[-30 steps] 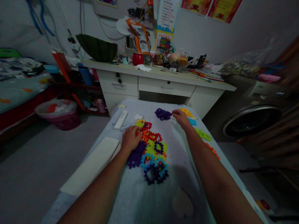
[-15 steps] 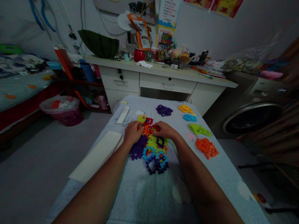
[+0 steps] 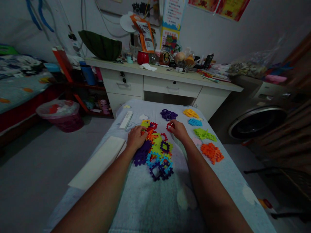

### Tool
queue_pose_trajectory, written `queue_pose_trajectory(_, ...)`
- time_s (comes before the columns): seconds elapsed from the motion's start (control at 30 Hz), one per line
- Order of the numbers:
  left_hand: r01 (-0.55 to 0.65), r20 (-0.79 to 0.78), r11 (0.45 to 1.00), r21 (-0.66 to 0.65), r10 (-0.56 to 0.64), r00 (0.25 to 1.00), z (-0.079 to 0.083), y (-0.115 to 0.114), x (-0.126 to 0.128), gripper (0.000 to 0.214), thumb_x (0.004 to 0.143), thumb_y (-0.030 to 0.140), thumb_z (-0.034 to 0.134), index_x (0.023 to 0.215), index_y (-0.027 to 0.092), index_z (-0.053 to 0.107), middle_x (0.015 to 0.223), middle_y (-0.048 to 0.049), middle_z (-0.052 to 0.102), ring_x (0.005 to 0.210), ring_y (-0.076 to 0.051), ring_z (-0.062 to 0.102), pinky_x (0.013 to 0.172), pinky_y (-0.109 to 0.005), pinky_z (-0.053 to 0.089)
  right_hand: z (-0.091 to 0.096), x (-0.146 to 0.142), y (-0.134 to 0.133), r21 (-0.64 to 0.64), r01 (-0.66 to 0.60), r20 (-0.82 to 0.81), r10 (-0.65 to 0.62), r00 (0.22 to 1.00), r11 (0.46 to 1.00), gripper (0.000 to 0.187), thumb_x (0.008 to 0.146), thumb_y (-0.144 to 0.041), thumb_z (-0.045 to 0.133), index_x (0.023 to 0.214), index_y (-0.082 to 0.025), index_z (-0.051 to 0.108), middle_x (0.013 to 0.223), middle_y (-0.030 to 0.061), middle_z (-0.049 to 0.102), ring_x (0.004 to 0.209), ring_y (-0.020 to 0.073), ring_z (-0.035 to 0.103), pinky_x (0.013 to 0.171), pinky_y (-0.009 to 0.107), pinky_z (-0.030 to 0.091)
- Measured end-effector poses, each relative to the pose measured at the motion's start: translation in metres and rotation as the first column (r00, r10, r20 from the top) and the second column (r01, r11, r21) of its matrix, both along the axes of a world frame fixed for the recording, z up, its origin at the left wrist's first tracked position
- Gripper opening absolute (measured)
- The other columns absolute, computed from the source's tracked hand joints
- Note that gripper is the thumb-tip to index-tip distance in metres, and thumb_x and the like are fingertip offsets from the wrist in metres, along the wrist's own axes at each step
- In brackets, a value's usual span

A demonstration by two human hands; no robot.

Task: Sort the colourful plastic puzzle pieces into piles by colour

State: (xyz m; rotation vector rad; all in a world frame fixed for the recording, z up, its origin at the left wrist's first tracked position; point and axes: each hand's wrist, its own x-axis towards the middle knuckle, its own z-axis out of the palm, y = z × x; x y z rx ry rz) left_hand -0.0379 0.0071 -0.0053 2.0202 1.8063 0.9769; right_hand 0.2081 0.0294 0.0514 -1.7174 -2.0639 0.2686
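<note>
A mixed pile of toothed plastic interlocking pieces (image 3: 157,144) lies on the cloth-covered table, in lime, orange, red, purple and light blue. At the pile's left side is my left hand (image 3: 136,137), its fingers curled together beside red and orange pieces; what they grip, if anything, I cannot make out. My right hand (image 3: 179,130) pinches a red interlocking piece (image 3: 168,127) to the right of the pile, just in front of a purple heap (image 3: 168,114). Sorted along the right side lie yellow pieces (image 3: 190,113), blue pieces (image 3: 195,122), green pieces (image 3: 204,134) and orange pieces (image 3: 212,152).
A white box (image 3: 126,119) and a long cream board (image 3: 98,163) lie on the table's left. Behind stands a white desk (image 3: 157,71) carrying a watermelon half (image 3: 100,46) and jars. A washing machine (image 3: 255,110) is at right, a pink bin (image 3: 60,118) at left.
My right hand has moved from the pile to the right and slightly away, carrying a red interlocking piece. The left hand stays at the pile. The view has shifted slightly.
</note>
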Motion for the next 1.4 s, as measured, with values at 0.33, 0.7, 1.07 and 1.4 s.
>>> queue_pose_trajectory(0.33,-0.009,-0.014,1.000,-0.008,0.008,1.000,0.002,-0.001,0.001,0.025,0.084,0.032,0.055,0.104,0.023,0.066,0.115,-0.0062,0.066,0.110,-0.026,0.058,0.097,-0.040,0.044,-0.004,0.017,0.000,-0.181,-0.193,0.017,0.199,0.980,0.964,0.029,0.070,-0.026,0.077,0.096,-0.017,0.066,0.095,0.0034,0.063,0.076,0.0130,0.054,0.071,0.024,0.042)
queue_pose_trajectory(0.7,0.012,-0.018,1.000,-0.005,-0.012,1.000,0.000,0.001,-0.001,0.028,0.084,0.034,0.053,0.105,0.021,0.067,0.115,-0.0075,0.065,0.110,-0.026,0.058,0.098,-0.040,0.043,-0.013,0.016,-0.002,-0.191,-0.156,0.178,0.190,0.965,0.969,0.037,0.070,-0.026,0.076,0.103,-0.016,0.064,0.099,0.0066,0.062,0.085,0.0167,0.054,0.074,0.025,0.040)
queue_pose_trajectory(1.07,0.013,-0.036,1.000,-0.012,-0.014,0.999,-0.004,0.004,-0.003,0.029,0.083,0.035,0.052,0.106,0.023,0.067,0.117,-0.0067,0.065,0.109,-0.025,0.058,0.095,-0.038,0.045,0.011,0.068,-0.031,-0.131,-0.007,0.131,0.025,0.991,0.991,0.036,0.069,-0.023,0.079,0.102,-0.017,0.065,0.100,0.0074,0.063,0.084,0.0169,0.057,0.075,0.026,0.044)
queue_pose_trajectory(1.4,0.012,-0.053,1.000,-0.019,-0.013,0.998,-0.005,0.007,-0.003,0.030,0.083,0.037,0.052,0.103,0.021,0.067,0.115,-0.0090,0.066,0.109,-0.027,0.060,0.096,-0.040,0.046,0.019,0.144,-0.094,-0.021,0.084,0.066,-0.083,0.994,0.996,0.038,0.072,-0.013,0.071,0.109,-0.017,0.066,0.110,0.0101,0.066,0.100,0.0222,0.061,0.090,0.035,0.047)
